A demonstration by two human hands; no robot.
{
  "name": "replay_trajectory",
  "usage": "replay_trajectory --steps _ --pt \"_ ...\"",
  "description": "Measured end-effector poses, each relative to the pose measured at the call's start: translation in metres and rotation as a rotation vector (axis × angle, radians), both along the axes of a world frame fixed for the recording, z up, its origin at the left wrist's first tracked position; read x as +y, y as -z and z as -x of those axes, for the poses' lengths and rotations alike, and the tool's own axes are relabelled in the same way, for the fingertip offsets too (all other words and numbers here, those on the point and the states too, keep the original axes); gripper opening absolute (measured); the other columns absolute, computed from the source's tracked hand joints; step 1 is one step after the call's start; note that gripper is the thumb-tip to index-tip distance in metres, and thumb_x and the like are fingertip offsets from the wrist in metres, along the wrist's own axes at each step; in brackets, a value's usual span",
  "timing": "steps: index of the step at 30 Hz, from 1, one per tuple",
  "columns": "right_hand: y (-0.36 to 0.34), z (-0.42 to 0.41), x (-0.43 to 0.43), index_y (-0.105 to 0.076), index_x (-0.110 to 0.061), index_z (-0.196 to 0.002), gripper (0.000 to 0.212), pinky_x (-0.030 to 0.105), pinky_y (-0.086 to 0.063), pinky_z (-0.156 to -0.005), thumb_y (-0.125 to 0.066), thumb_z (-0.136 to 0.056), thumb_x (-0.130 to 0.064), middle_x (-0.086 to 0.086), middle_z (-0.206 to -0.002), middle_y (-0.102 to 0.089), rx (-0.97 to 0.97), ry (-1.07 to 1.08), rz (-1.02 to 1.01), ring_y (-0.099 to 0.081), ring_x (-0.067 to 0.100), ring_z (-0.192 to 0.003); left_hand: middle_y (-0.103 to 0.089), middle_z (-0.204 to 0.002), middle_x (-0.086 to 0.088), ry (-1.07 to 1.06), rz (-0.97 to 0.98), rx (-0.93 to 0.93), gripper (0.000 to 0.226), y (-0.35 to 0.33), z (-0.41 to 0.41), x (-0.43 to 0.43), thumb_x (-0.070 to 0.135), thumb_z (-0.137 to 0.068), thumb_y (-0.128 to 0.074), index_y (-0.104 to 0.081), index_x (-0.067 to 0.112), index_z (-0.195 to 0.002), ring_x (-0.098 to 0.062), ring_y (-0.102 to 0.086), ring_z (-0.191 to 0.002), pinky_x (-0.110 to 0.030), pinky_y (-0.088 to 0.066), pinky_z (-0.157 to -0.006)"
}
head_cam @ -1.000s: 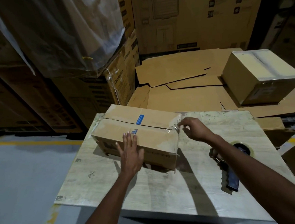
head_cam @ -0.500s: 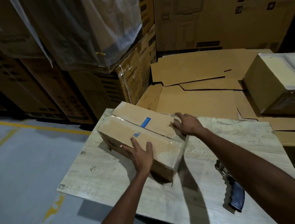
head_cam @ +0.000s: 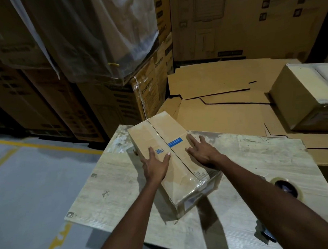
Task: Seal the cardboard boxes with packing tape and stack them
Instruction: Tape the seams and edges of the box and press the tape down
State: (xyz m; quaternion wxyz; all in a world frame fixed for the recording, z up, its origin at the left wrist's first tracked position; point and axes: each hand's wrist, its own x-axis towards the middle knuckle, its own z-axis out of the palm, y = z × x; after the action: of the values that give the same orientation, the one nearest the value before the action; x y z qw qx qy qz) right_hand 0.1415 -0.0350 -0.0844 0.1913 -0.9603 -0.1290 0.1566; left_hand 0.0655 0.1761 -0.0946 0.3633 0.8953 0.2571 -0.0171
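Observation:
A long cardboard box (head_cam: pixel 158 132) with a blue label lies on the pale table (head_cam: pixel 113 185), its long side running away from me and clear tape over its near end. My left hand (head_cam: pixel 155 165) rests flat on the left half of its top, fingers spread. My right hand (head_cam: pixel 202 151) lies flat on the right top edge. A tape dispenser (head_cam: pixel 286 187) sits on the table at the right, partly hidden behind my right forearm. A sealed box (head_cam: pixel 305 97) stands at the far right.
Flattened cardboard sheets (head_cam: pixel 220 95) lie behind the table. Tall stacked cartons (head_cam: pixel 150 91) and a plastic-wrapped load (head_cam: pixel 91 39) rise at the back left. Grey floor with yellow lines (head_cam: pixel 47 147) lies to the left.
The box has been turned on the table so its long side now points away from me. Both hands moved with it and now lie flat on its top.

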Motion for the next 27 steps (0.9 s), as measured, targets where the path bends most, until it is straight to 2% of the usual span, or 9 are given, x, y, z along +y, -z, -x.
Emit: replay_trajectory --steps 3,8,13,18,23,27 --pt "-0.001 0.003 0.006 -0.003 -0.044 -0.163 0.068 0.049 -0.040 -0.109 -0.025 -0.103 -0.068 0.021 -0.157 -0.037 0.025 0.038 -0.003 -0.046 0.039 -0.137 -0.030 -0.149 -0.027 -0.022 -0.022 -0.011 0.095 0.000 0.000 -0.004 0.075 -0.089 -0.054 -0.013 0.033 -0.163 -0.047 -0.043 -0.133 -0.051 -0.045 -0.104" --pt "-0.002 0.032 0.004 -0.014 -0.034 -0.164 0.073 0.043 -0.046 -0.100 -0.030 -0.102 -0.070 0.021 -0.138 -0.057 -0.036 0.146 -0.028 -0.055 0.037 -0.125 -0.038 -0.149 -0.022 0.115 -0.086 -0.087 0.085 0.001 0.006 0.004 0.077 -0.086 -0.055 -0.031 0.037 -0.158 -0.042 -0.045 -0.132 -0.049 -0.044 -0.106" --pt "-0.017 0.064 -0.010 -0.019 -0.035 -0.162 0.071 0.046 -0.048 -0.098 -0.030 -0.102 -0.071 0.022 -0.139 -0.057 -0.089 0.282 -0.073 -0.057 0.039 -0.122 -0.039 -0.154 -0.013 0.253 -0.051 -0.127 0.088 -0.018 -0.002 0.004 0.085 -0.076 -0.053 -0.037 0.043 -0.152 -0.038 -0.041 -0.137 -0.053 -0.044 -0.109" --pt "-0.065 0.085 -0.035 -0.021 -0.036 -0.161 0.069 0.048 -0.045 -0.101 -0.036 -0.101 -0.068 0.024 -0.140 -0.054 -0.180 0.392 -0.176 -0.054 0.042 -0.125 -0.040 -0.145 -0.011 0.331 -0.025 -0.244 0.085 -0.070 -0.006 -0.019 0.075 -0.081 -0.064 -0.039 0.040 -0.154 -0.037 -0.045 -0.134 -0.053 -0.045 -0.109" --pt "-0.113 0.110 -0.092 -0.029 -0.032 -0.157 0.065 0.048 -0.048 -0.093 -0.042 -0.101 -0.063 0.023 -0.124 -0.061 -0.277 0.501 -0.228 -0.058 0.041 -0.115 -0.041 -0.142 -0.005 0.424 0.017 -0.371 0.080 -0.114 0.004 -0.081 0.072 -0.079 -0.067 -0.045 0.041 -0.150 -0.032 -0.046 -0.134 -0.053 -0.045 -0.109" --pt "-0.142 0.143 -0.165 -0.034 -0.025 -0.157 0.062 0.048 -0.043 -0.098 -0.046 -0.104 -0.054 0.022 -0.128 -0.062 -0.341 0.547 -0.225 -0.053 0.041 -0.125 -0.041 -0.144 -0.007 0.465 0.047 -0.405 0.077 -0.135 0.027 -0.159 0.070 -0.080 -0.067 -0.046 0.043 -0.149 -0.033 -0.046 -0.134 -0.054 -0.042 -0.111"
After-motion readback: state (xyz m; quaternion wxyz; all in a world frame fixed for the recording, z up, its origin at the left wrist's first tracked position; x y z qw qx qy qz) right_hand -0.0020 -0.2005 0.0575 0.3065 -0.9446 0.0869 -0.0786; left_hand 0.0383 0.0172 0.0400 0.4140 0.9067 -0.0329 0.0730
